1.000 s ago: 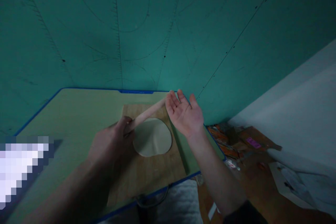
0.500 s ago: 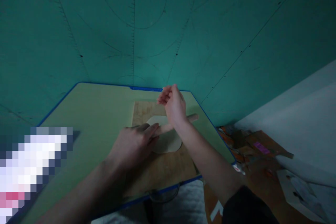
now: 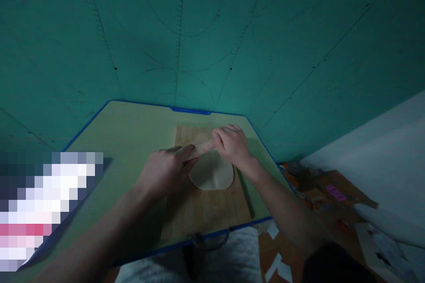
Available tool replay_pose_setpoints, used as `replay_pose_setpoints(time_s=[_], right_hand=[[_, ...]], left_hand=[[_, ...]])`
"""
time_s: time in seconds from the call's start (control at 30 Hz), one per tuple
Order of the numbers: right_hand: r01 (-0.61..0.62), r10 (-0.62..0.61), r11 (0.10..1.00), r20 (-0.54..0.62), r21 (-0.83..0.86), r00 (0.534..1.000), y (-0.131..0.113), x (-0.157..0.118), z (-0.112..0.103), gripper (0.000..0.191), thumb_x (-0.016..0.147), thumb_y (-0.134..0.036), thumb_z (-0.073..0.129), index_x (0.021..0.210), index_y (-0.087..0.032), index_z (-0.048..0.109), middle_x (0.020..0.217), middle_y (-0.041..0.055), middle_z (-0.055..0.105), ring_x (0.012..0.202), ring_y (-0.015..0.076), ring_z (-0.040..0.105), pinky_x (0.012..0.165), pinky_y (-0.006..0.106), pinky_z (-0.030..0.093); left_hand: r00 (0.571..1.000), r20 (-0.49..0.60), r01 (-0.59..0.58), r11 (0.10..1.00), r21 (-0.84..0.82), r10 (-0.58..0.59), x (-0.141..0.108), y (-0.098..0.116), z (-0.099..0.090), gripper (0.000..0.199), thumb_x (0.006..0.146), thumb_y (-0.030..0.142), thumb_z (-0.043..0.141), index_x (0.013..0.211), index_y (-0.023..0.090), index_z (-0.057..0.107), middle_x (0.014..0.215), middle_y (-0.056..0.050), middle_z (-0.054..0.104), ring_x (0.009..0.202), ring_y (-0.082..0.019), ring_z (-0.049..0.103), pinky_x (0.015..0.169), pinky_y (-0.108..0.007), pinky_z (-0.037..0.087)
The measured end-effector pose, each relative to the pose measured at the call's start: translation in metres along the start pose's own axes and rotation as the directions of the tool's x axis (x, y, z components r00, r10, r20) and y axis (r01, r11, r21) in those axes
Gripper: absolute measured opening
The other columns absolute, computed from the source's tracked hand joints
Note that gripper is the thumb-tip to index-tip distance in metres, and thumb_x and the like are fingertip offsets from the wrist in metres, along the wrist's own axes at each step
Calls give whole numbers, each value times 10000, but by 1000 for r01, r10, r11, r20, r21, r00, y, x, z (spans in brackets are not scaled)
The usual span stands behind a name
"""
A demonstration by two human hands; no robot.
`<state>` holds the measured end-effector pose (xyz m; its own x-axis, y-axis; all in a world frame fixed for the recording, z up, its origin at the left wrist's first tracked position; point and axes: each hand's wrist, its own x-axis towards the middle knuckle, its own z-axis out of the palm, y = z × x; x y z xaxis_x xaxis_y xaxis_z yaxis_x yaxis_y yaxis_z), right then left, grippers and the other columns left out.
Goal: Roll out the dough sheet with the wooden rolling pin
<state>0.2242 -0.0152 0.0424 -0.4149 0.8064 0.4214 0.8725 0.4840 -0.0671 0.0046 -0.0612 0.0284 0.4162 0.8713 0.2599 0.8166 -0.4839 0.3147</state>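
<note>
As my left hand (image 3: 166, 168) and right hand (image 3: 233, 145) grip a pale wooden rolling pin (image 3: 201, 149), round white dough (image 3: 212, 174): flattened, probably unfinished.

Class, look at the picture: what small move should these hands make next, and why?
Probably ease the rolling pin toward the person, across the dough. The left hand and right hand both hold the pin at the dough's far side, while the near part lies uncovered on the board. Whether pin and dough touch is hard to tell.
</note>
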Motion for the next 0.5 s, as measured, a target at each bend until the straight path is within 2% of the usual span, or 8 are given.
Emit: replay_pose_setpoints(time_s=[0.07,0.23,0.33,0.5], right_hand=[[11,-11,999,-5,-52,1000,19,-8,-2,343,1002,-321,372,825,-211,645,843,84,683,867,246,583,827,383,394],[-96,92,993,-57,-64,994,49,-20,-5,352,1008,-343,354,815,-209,616,837,89,667,813,233,572,747,354,384],[-119,116,992,-60,-41,991,46,-21,-8,364,1009,-345,359,765,-215,596,788,77,650,762,219,566,686,335,365],[-88,88,996,-14,34,996,20,-14,-5,354,1011,-323,410,748,-216,622,766,57,653,715,198,562,661,325,343]], left_hand=[[1000,-7,11,1000,9,-11,1,-2,-1,280,950,415,489,1029,246,698,841,-56,748,662,-206,663,550,-292,334],[1000,8,16,1000,5,-17,2,-4,3,292,945,433,492,1002,245,708,854,-57,755,701,-225,680,572,-295,353],[1000,15,25,1000,-4,-25,3,-8,4,299,936,442,511,1051,250,709,905,-60,761,748,-234,691,601,-297,387],[1000,20,14,995,100,-16,5,-22,-2,238,910,388,567,1021,242,720,933,-79,739,894,-282,673,667,-322,438]])
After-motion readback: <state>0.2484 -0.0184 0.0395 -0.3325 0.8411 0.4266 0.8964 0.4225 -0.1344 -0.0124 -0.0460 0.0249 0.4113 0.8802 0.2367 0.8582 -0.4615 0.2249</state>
